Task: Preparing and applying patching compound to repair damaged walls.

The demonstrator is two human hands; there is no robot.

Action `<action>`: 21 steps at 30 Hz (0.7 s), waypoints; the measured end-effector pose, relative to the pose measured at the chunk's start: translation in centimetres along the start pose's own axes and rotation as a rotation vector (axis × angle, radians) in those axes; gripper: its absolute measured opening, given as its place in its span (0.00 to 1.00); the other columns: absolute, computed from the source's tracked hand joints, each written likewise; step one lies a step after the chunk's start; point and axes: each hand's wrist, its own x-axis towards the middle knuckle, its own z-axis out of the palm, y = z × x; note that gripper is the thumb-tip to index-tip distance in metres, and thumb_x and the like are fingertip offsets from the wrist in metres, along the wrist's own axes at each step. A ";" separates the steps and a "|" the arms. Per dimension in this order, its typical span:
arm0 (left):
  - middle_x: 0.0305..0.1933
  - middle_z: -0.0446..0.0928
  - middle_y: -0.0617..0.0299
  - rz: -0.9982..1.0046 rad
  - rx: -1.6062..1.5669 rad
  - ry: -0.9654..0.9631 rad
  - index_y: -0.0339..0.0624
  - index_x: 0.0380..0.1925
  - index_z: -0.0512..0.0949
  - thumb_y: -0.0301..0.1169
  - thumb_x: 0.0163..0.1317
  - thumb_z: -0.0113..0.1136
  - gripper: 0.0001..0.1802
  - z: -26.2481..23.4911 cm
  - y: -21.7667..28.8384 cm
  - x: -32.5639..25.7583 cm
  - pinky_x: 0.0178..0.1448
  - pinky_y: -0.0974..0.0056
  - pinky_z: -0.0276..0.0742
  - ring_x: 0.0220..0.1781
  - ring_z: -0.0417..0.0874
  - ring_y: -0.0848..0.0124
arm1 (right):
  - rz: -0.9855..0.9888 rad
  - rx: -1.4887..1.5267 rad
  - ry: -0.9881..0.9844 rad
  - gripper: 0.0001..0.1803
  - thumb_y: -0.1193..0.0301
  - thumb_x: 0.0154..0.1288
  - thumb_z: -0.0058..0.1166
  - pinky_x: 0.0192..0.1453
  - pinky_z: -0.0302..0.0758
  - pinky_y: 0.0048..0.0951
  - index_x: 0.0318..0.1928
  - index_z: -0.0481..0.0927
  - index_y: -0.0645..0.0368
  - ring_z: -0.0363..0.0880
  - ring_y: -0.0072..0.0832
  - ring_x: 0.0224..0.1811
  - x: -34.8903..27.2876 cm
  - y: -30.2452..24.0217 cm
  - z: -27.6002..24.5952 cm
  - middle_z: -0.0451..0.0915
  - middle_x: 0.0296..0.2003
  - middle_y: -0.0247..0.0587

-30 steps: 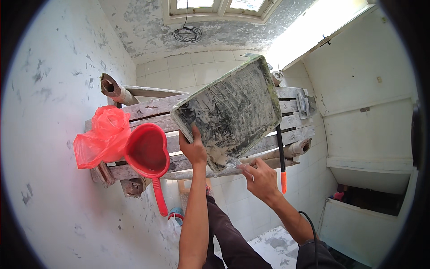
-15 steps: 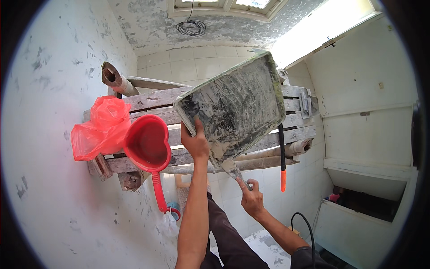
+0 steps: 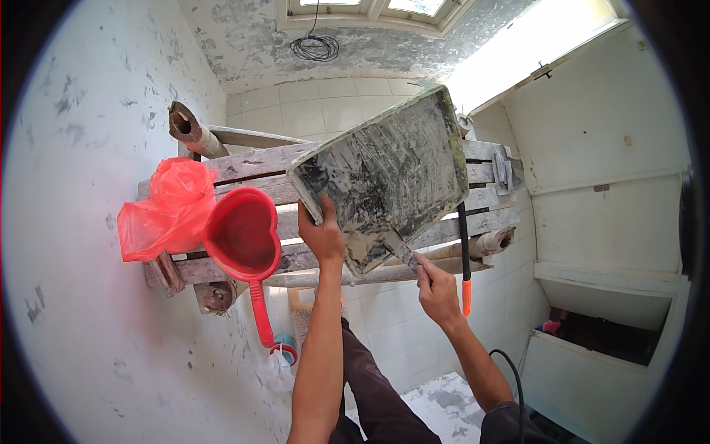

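My left hand (image 3: 322,235) grips the lower left edge of a plaster-smeared rectangular tray (image 3: 384,174), holding it tilted over a wooden scaffold platform (image 3: 244,166). My right hand (image 3: 436,288) holds a putty knife (image 3: 403,251) whose blade presses into a lump of wet plaster at the tray's lower edge.
A red heart-shaped scoop (image 3: 240,237) with a long handle and a red plastic bag (image 3: 166,211) rest on the platform's left end. A black tool with an orange handle (image 3: 464,259) hangs at the right. White plastered walls close in left and right; tiled floor lies below.
My right hand dropped away from the tray, then came back up with the putty knife to the tray's lower edge. The tray stays tilted in my left hand.
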 end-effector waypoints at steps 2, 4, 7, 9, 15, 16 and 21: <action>0.50 0.83 0.58 0.002 -0.005 0.025 0.30 0.54 0.78 0.33 0.72 0.62 0.18 -0.2 0.3 0.0 0.59 0.66 0.71 0.49 0.78 0.72 | -0.038 -0.038 -0.032 0.17 0.74 0.73 0.52 0.37 0.77 0.42 0.59 0.80 0.64 0.83 0.51 0.32 -1.1 -0.7 1.1 0.82 0.30 0.60; 0.51 0.83 0.58 0.000 0.010 0.012 0.30 0.54 0.78 0.33 0.72 0.62 0.18 -0.2 0.1 -0.1 0.60 0.66 0.71 0.50 0.78 0.72 | -0.131 -0.108 -0.042 0.18 0.74 0.72 0.52 0.37 0.77 0.48 0.60 0.79 0.63 0.82 0.54 0.32 -3.0 -0.9 2.6 0.81 0.29 0.59; 0.52 0.82 0.58 -0.008 -0.003 0.010 0.30 0.54 0.78 0.33 0.72 0.63 0.18 -0.2 0.0 -0.2 0.60 0.66 0.71 0.50 0.78 0.72 | -0.083 -0.135 -0.051 0.19 0.72 0.73 0.52 0.34 0.76 0.43 0.62 0.79 0.63 0.82 0.45 0.28 -5.2 -2.4 4.4 0.81 0.27 0.52; 0.52 0.82 0.58 -0.018 -0.015 0.018 0.30 0.55 0.78 0.33 0.72 0.63 0.18 -0.4 -0.1 -0.2 0.60 0.66 0.71 0.51 0.78 0.72 | 0.128 0.139 -0.058 0.20 0.71 0.75 0.51 0.34 0.75 0.37 0.63 0.78 0.63 0.80 0.36 0.27 -4.9 -2.3 3.7 0.80 0.25 0.47; 0.52 0.82 0.58 -0.022 -0.052 0.018 0.30 0.55 0.77 0.33 0.72 0.63 0.19 -0.4 0.1 -0.2 0.60 0.66 0.70 0.51 0.77 0.71 | 0.207 0.249 0.047 0.20 0.70 0.78 0.48 0.35 0.74 0.27 0.65 0.77 0.64 0.77 0.25 0.27 -1.9 -3.7 3.7 0.80 0.26 0.41; 0.52 0.82 0.58 -0.021 -0.043 0.014 0.30 0.55 0.77 0.33 0.72 0.63 0.19 -0.1 0.1 -0.3 0.61 0.66 0.70 0.51 0.77 0.71 | 0.069 0.128 0.137 0.20 0.71 0.77 0.48 0.36 0.75 0.30 0.64 0.78 0.64 0.79 0.32 0.28 -1.2 -2.3 4.9 0.81 0.28 0.46; 0.51 0.82 0.58 -0.030 -0.016 0.015 0.30 0.54 0.77 0.34 0.72 0.62 0.18 0.0 -0.1 -0.2 0.61 0.66 0.70 0.50 0.77 0.71 | -0.060 0.062 0.126 0.18 0.75 0.76 0.50 0.33 0.72 0.30 0.61 0.80 0.66 0.74 0.28 0.25 -2.3 -1.6 7.8 0.80 0.27 0.52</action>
